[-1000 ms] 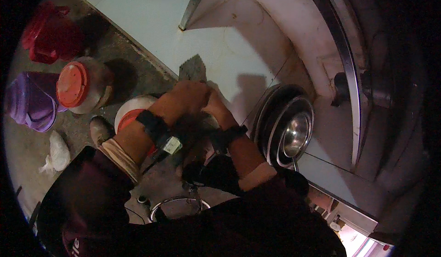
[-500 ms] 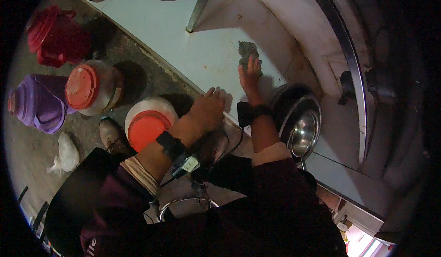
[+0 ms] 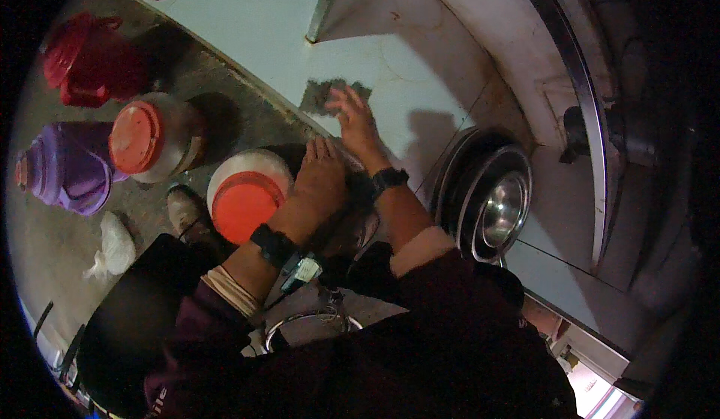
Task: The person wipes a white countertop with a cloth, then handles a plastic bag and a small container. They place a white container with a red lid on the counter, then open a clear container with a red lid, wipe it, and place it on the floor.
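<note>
Grey cloth (image 3: 316, 97): half a second ago it lies further right, toward the back wall; now it is near the front edge, flat on the counter (image 3: 259, 33), so it seems to be sliding across the surface.
Right hand (image 3: 358, 125): it moves along with the cloth, fingers spread wide over it, pressing rather than visibly gripping.
Left hand (image 3: 322, 179): fingers fairly straight and close together by the counter's front edge, slightly lower than half a second ago; nothing shows in it, and its palm is hidden.
Cloth texture: rough and mottled, with a ragged outline.
Counter finish: smooth pale tile, brown-stained, with dark joints.
Nested bowls (image 3: 504, 209): round, shiny metal, tilted right of the right forearm.
White tub (image 3: 259, 163): rounded, apparently plastic, with a flat orange-red lid (image 3: 249, 208).
Jar (image 3: 177, 138): cloudy, bulging, orange-lidded.
Plastic bag (image 3: 117, 245): pale, crumpled, on the gritty floor (image 3: 52, 250).
</note>
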The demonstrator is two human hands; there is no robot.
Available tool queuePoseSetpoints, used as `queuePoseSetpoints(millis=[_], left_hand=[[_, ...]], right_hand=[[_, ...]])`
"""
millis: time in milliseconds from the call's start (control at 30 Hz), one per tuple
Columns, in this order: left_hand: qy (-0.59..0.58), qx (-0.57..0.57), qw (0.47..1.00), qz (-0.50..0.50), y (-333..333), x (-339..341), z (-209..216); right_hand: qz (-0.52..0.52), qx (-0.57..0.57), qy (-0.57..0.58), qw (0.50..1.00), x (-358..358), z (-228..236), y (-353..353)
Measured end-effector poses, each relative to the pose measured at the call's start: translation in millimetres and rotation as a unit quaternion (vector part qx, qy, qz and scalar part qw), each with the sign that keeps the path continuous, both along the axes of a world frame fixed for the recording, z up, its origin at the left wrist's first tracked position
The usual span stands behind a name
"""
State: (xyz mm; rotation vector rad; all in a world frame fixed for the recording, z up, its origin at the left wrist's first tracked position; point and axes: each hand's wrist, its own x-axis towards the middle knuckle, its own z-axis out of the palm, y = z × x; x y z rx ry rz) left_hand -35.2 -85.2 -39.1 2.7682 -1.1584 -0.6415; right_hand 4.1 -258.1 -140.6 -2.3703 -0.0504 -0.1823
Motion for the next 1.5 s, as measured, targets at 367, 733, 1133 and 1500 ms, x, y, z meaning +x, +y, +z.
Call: queuePoseSetpoints(millis=[367, 733, 1133, 1500], left_hand=[[0.145, -0.285, 0.929, 0.184, 51, -19, 61], [-0.015, -0.37, 0.817, 0.443, 185, -15, 32], [0.53, -0.474, 0.516, 0.478, 200, 1, 28], [0.373, -0.48, 0.61, 0.508, 197, 5, 8]], right_hand=[[-0.226, 0.387, 0.196, 0.872, -158, 18, 81], [-0.152, 0.446, 0.329, 0.818, -158, 102, 150], [-0.055, 0.545, 0.293, 0.783, -156, 92, 169], [-0.033, 0.55, 0.293, 0.781, -155, 62, 157]])
